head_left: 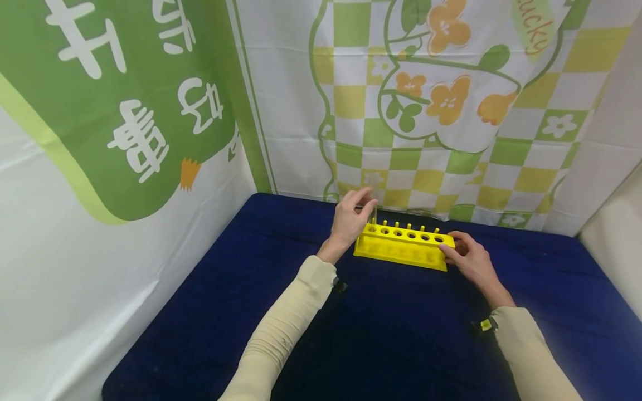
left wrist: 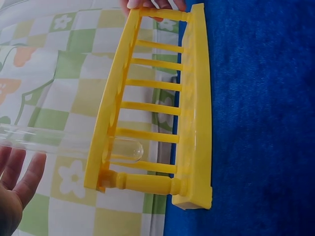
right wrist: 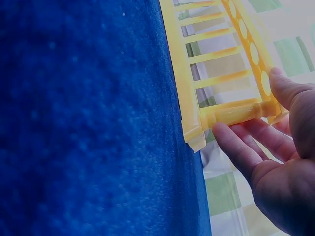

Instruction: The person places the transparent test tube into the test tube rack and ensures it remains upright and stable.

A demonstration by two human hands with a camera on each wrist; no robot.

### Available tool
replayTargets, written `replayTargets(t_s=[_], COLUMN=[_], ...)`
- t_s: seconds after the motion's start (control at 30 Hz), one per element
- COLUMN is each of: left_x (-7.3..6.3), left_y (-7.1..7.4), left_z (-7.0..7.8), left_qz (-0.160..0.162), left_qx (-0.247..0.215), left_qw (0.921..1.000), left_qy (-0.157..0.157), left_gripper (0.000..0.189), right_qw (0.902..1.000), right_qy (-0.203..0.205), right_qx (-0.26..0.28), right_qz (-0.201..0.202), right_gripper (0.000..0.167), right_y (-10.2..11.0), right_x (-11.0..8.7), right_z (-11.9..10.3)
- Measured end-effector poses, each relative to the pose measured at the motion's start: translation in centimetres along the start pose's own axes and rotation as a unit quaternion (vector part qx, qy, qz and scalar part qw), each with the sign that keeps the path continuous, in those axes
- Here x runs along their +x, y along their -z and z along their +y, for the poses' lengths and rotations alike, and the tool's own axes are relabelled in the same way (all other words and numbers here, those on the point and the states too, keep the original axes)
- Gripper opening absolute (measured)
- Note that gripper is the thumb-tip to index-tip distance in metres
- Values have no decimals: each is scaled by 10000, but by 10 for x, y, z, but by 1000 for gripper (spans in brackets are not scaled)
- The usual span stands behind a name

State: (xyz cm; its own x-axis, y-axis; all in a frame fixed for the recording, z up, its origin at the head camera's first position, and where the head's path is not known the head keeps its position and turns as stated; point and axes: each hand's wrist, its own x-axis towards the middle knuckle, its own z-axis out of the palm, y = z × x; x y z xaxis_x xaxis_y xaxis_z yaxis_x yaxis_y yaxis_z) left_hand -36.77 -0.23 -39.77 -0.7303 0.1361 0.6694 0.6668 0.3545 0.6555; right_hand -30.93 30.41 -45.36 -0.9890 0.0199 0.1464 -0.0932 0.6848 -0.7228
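Observation:
A yellow test tube rack [head_left: 401,253] stands on the dark blue cloth, with a row of round holes along its top and a row of pegs behind them. My left hand [head_left: 348,220] pinches a clear glass test tube [left wrist: 125,149] over the rack's left end. In the left wrist view, the tube's rounded bottom has passed through the end hole and sits below the top plate, above the base. At the opposite end, my right hand [head_left: 473,262] grips the rack, thumb on the top plate and fingers [right wrist: 236,142] around the end post. The other holes hold no tubes.
The dark blue cloth [head_left: 401,334] covers the table. Behind the rack hangs a white curtain [head_left: 291,111] with green and yellow checks and orange flowers. A white and green printed sheet [head_left: 200,223] closes off the left side.

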Motion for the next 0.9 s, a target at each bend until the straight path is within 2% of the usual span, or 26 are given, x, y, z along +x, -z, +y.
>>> replayTargets(t_s=[0.13, 0.53, 0.9], left_x=[0, -6, -9], left_y=[-2, -10, -14], left_z=[-1, -10, -15], left_qz=[-11, -194, -259], left_qx=[121, 425, 320], left_qw=[9999, 9989, 9990], left_qy=[-54, 101, 181], left_gripper=[35, 35, 34], right_qw=[10000, 10000, 10000], right_qy=[38, -53, 27], right_qx=[7, -12, 45], right_qz=[18, 32, 20], right_gripper=[70, 70, 70], right_y=[0, -1, 0], right_x=[0, -1, -1], right_z=[0, 0, -1])
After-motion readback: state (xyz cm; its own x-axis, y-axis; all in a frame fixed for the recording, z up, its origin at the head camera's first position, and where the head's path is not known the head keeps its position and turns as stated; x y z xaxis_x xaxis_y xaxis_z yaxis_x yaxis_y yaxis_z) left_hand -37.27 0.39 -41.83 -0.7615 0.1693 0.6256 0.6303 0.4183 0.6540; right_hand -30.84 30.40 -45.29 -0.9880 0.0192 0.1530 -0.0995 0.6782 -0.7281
